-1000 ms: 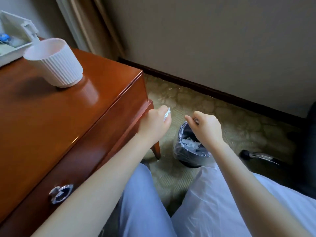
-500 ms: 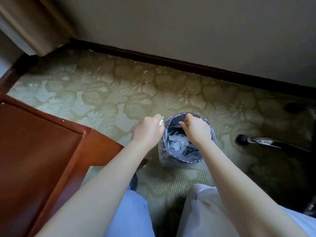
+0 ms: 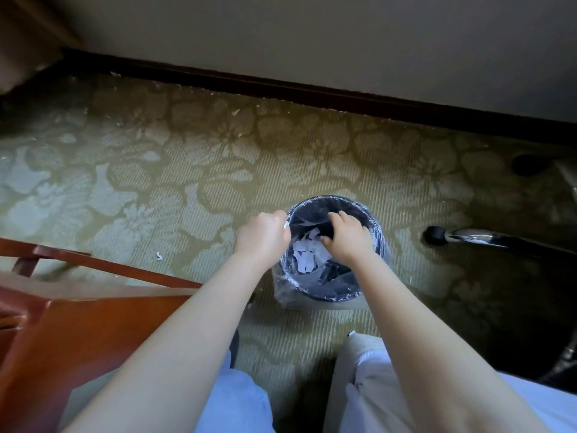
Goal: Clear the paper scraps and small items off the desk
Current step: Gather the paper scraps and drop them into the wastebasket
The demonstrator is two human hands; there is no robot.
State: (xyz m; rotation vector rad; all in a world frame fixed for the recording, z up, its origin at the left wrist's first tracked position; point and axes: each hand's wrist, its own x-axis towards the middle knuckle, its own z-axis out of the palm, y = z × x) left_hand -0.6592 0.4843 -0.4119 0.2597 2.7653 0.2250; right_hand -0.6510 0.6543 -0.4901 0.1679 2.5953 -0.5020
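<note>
Head view is showing torn white paper scraps (image 3: pixel 307 256) lying heaped at the bottom of a small round black waste bin (image 3: pixel 327 295), which is wearing a clear plastic liner bag folded over its rim. The left hand (image 3: pixel 262 237) is hovering just beside the bin's left rim, clenched into a fist and pinching a thin white paper sliver (image 3: pixel 285 225) that is peeking out at the knuckles. The right hand (image 3: pixel 345 242) is hanging over the bin's mouth, its fingers loosely curled and pointing down, its thumb standing apart from them; it is looking released, with nothing showing in its grasp.

The bin is standing on an olive-green carpet with a pale floral pattern (image 3: pixel 193 170). One tiny white stray scrap (image 3: pixel 159 256) is lying on that carpet, well to the left of the bin. A reddish-brown polished wooden desk (image 3: pixel 78 339) is filling the lower left corner, with the left forearm passing in front of its edge. To the right of the bin, a chrome chair leg (image 3: pixel 474 237) ending in a black caster (image 3: pixel 434 235) is resting on the carpet. A dark brown baseboard (image 3: pixel 312 89) is running along a plain beige wall (image 3: pixel 312 32) beyond. Pale trousers (image 3: pixel 371 389) are covering the person's knees at the bottom.
</note>
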